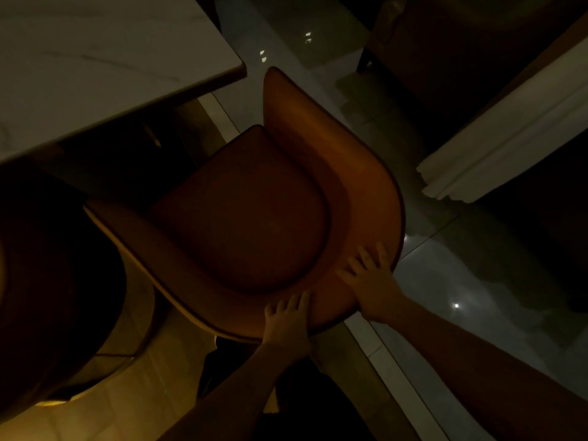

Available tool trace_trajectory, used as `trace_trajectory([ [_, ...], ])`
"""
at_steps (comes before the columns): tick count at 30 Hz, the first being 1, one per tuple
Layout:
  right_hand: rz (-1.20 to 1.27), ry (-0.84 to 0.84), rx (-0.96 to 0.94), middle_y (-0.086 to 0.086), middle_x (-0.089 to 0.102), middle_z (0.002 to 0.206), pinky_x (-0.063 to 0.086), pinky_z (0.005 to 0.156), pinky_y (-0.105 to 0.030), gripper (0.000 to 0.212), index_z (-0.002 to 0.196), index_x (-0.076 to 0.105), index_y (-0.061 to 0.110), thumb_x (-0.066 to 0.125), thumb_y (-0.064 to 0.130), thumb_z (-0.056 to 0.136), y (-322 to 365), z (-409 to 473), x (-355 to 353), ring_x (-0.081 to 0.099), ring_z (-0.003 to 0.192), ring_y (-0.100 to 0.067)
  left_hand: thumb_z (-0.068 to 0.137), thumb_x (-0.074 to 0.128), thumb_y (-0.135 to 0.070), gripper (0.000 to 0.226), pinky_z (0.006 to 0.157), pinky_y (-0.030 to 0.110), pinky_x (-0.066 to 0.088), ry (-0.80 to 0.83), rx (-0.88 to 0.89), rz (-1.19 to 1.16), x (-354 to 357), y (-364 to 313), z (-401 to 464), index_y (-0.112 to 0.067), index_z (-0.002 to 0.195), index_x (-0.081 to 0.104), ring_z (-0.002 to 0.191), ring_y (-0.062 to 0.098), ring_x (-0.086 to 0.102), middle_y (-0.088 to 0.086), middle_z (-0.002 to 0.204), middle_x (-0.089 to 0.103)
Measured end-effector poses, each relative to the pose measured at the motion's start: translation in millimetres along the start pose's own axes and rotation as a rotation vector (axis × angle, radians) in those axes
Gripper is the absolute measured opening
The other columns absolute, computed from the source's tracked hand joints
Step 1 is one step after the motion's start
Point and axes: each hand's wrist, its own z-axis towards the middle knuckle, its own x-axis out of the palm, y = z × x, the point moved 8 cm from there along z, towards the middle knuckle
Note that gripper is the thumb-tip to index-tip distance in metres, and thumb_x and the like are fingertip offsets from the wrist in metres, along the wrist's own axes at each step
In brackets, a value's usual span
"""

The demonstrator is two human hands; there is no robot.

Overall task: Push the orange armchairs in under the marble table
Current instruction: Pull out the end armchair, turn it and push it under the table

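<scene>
An orange armchair [248, 211] with a curved backrest stands in the middle of the head view, its seat facing the marble table [95, 65] at the upper left. The seat's front edge lies just outside the table's corner, not under the top. My left hand [286, 319] lies over the top of the backrest at its near side. My right hand [370, 281] presses on the backrest rim a little to the right, fingers spread. A second orange armchair [63, 297] sits at the left, mostly in shadow, close beside the first.
The room is dim. Glossy pale floor tiles [445, 281] stretch to the right. A white moulded edge of furniture [496, 148] juts in at the right. Dark furniture [461, 43] fills the upper right. Warm light falls on the floor at the lower left.
</scene>
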Motion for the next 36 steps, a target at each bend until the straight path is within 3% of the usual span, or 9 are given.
trace_trajectory([
  [2,0.011,-0.040,-0.012,-0.022,0.042,0.143,-0.016,0.105,-0.069,0.094,0.141,0.045,0.017,0.086,0.021,0.057,1,0,1,0.022,0.139,-0.048,0.080,0.067,-0.043,0.095,0.110,0.053,0.022,-0.049,-0.015,-0.012,-1,2,1,-0.024,0.151,0.006,0.134,0.028,0.034,0.002,0.151,0.031],
  [6,0.048,-0.090,-0.044,-0.020,0.043,0.141,-0.014,0.107,-0.070,0.083,0.138,0.047,0.016,0.080,0.016,0.062,4,0,-1,0.020,0.140,-0.046,0.077,0.070,-0.038,0.089,0.106,0.050,0.030,-0.097,-0.010,-0.090,-2,3,2,-0.026,0.148,0.018,0.124,0.023,0.046,-0.002,0.138,0.046],
  [17,-0.001,-0.092,-0.029,-0.019,0.033,0.149,-0.029,0.099,-0.066,0.074,0.144,0.039,0.016,0.071,0.018,0.077,33,-17,11,0.009,0.143,-0.045,0.076,0.071,-0.035,0.082,0.098,0.048,0.043,-0.103,-0.005,-0.099,13,21,-17,-0.032,0.143,0.024,0.106,0.020,0.059,-0.004,0.121,0.059],
  [19,0.014,-0.094,-0.053,-0.020,0.042,0.143,-0.023,0.102,-0.068,0.074,0.138,0.047,0.014,0.076,0.022,0.071,44,-23,20,0.021,0.139,-0.045,0.076,0.071,-0.038,0.085,0.100,0.046,0.041,-0.096,0.003,-0.082,20,25,-28,-0.033,0.145,0.022,0.108,0.018,0.058,-0.006,0.123,0.058],
  [23,0.058,-0.137,-0.097,-0.016,0.068,0.104,0.019,0.104,-0.072,0.084,0.104,0.070,0.011,0.088,0.026,0.024,61,-34,40,0.061,0.103,-0.041,0.077,0.070,-0.041,0.084,0.105,0.044,0.036,-0.105,0.012,-0.078,28,31,-48,-0.035,0.147,0.023,0.120,0.017,0.052,-0.007,0.135,0.053],
  [27,0.163,-0.183,-0.129,-0.011,0.067,0.102,0.037,0.099,-0.064,0.090,0.105,0.067,0.010,0.088,0.028,0.019,69,-41,44,0.064,0.096,-0.033,0.077,0.067,-0.037,0.082,0.115,0.041,0.020,-0.134,-0.001,-0.105,31,37,-63,-0.028,0.148,0.028,0.134,0.016,0.039,-0.004,0.147,0.043],
  [31,0.166,-0.197,-0.100,-0.009,0.064,0.105,0.026,0.101,-0.055,0.092,0.108,0.062,0.011,0.083,0.023,0.019,64,-41,42,0.061,0.097,-0.030,0.073,0.069,-0.045,0.081,0.116,0.032,0.015,-0.208,-0.018,-0.178,26,48,-74,-0.026,0.144,0.037,0.136,0.014,0.036,-0.004,0.147,0.043],
  [36,0.181,-0.198,-0.080,-0.007,0.060,0.109,0.023,0.101,-0.052,0.092,0.110,0.058,0.015,0.082,0.025,0.023,66,-45,38,0.056,0.103,-0.030,0.076,0.060,-0.055,0.086,0.116,0.048,-0.009,-0.169,-0.081,-0.133,36,53,-85,-0.032,0.150,0.022,0.145,0.012,0.015,-0.010,0.155,0.026],
])
